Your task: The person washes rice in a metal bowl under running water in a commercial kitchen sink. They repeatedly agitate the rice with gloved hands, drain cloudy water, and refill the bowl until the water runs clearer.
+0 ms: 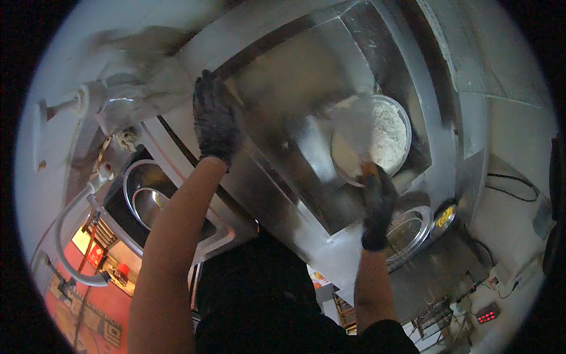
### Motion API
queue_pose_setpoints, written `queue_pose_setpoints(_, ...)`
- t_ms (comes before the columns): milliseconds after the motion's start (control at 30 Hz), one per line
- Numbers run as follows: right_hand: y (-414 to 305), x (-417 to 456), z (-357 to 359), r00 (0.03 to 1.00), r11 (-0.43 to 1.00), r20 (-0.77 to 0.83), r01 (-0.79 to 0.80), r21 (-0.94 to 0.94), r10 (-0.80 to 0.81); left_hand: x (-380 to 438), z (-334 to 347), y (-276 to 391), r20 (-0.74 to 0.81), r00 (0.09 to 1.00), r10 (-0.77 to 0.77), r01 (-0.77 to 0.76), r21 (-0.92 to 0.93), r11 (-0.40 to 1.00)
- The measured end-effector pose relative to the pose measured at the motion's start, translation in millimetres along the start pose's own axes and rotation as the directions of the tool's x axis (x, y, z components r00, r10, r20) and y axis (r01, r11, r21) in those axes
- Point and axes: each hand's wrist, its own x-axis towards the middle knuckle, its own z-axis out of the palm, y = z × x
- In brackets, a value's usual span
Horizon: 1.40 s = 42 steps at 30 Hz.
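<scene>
A round bowl (408, 132) of white flour-like powder (389, 132) stands inside a metal basin (283, 79) before me. My right hand (378, 208), in a black glove, grips the wooden handle (368, 170) of a blurred flat tool, perhaps a scraper; its pale blade (353, 124) lies over the bowl's left part. My left hand (215, 115), gloved in black too, rests flat with fingers together on or just above the basin's left edge, and no object shows in it.
At the left, metal bowls (128, 190) sit in a sink below a curved faucet (59, 248). A round strainer (411, 234) and a small dish with yellow contents (444, 217) stand at the right, near a metal surface (424, 274).
</scene>
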Motion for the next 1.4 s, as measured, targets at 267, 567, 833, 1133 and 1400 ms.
queue_pose_setpoints(267, 115, 93, 130, 0.977, 0.982, 0.195, -0.117, 0.152, 0.086, 4, -5, 4, 0.03, 0.999, -0.015, 0.017, -0.052, 0.999)
queue_pose_setpoints(567, 86, 143, 195, 0.977, 0.982, 0.112, 0.186, -0.029, -0.182, 7, -3, -2, 0.041, 0.999, 0.021, -0.02, -0.019, 1.0)
queue_pose_setpoints(833, 50, 148, 195, 0.927, 0.994, 0.361, -0.104, -0.025, 0.106, 7, -4, -3, 0.069, 0.998, -0.008, 0.01, -0.042, 0.999)
queue_pose_setpoints(1133, 67, 125, 179, 0.956, 0.873, 0.29, -0.108, 0.475, -0.039, 6, -5, 2, 0.082, 0.996, 0.036, -0.041, 0.061, 0.997)
queue_pose_setpoints(1400, 52, 92, 132, 0.956, 0.825, 0.186, 0.086, 0.558, -0.226, 2, -2, 6, 0.022, 0.999, 0.045, -0.046, 0.055, 0.997)
